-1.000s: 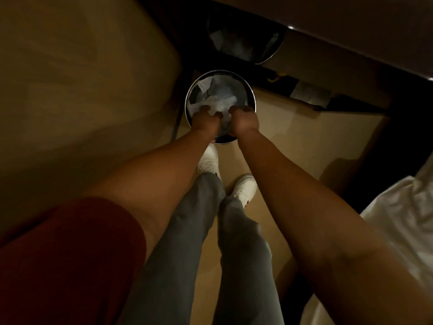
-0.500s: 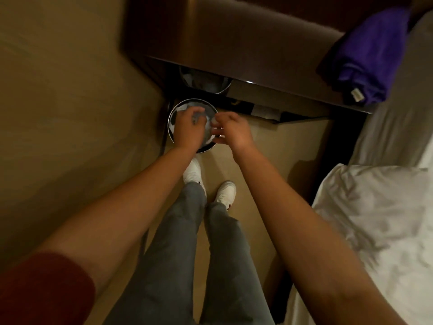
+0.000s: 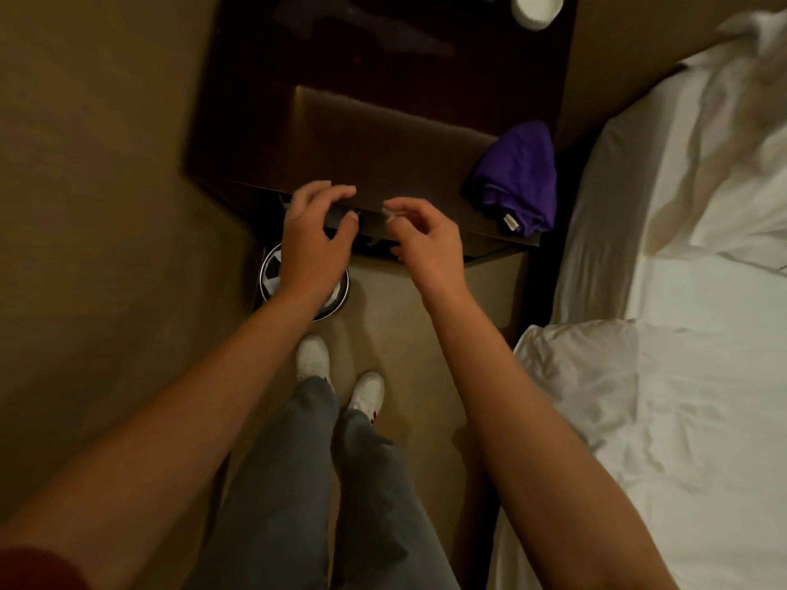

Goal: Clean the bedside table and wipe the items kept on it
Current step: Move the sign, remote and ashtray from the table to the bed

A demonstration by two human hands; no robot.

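Observation:
A dark wooden bedside table [image 3: 383, 121] stands in front of me against the wall. A folded purple cloth [image 3: 517, 176] lies at its front right corner. A white round dish [image 3: 537, 8] sits at the table's back edge. My left hand [image 3: 315, 240] hovers at the table's front edge with fingers loosely curled, holding nothing. My right hand [image 3: 426, 244] is beside it, fingers relaxed and bent, also holding nothing. Below my left hand a round waste bin [image 3: 272, 274] with crumpled white paper stands on the floor.
A bed with white sheets [image 3: 681, 291] runs along the right side, close to the table. A beige wall [image 3: 93, 206] is on the left. My legs and white shoes [image 3: 315, 355] stand on the carpet between wall and bed.
Both hands rose from inside the waste bin to the table's front edge, leaving the paper in the bin. My view lifted, showing the table top, cloth and dish.

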